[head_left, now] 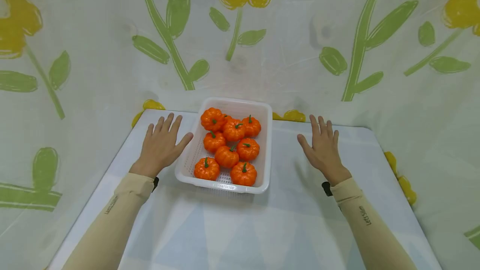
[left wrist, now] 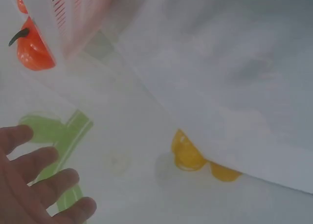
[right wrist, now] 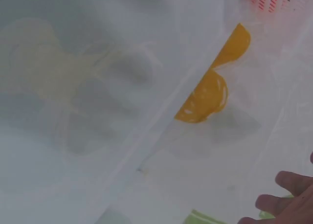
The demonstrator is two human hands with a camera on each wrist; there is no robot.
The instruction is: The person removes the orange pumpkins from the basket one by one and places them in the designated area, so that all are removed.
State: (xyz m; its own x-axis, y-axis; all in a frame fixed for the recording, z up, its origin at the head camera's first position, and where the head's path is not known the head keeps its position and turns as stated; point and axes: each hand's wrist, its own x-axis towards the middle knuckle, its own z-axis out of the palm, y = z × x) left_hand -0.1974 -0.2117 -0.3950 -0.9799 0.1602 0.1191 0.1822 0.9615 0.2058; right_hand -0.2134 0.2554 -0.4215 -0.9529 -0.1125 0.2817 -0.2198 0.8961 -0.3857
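While two hands flank it, plastic basket (head_left: pixel 264 149): white, rectangular, with slotted walls, standing on the table (head_left: pixel 240 228) between the hands; its long axis runs roughly away from the person.
Mini pumpkins (head_left: pixel 226 157): inside the basket, glossy orange with green stems; eight show plainly, and part of another peeps out at the basket's far end. The slotted floor shows between the ones at its near end.
Left hand (head_left: pixel 161 143): the nearer one, just left of the basket, back of the hand upward, fingers straight and spread, gripping nothing. Its thumb points toward the basket's left rim; whether they touch cannot be told.
Right hand (head_left: pixel 323 149): right of the basket and well apart from it, fingers straight and fanned, gripping nothing, thumb angled toward the basket.
Pumpkins and hands: every pumpkin lies right of the left hand and left of the right hand, within the basket's rim.
Sleeves (head_left: pixel 112 220): beige, with dark lettering, reaching forward on either side of the basket.
Backdrop (head_left: pixel 281 61): pale sheet behind the basket, printed with yellow flowers and green leaves.
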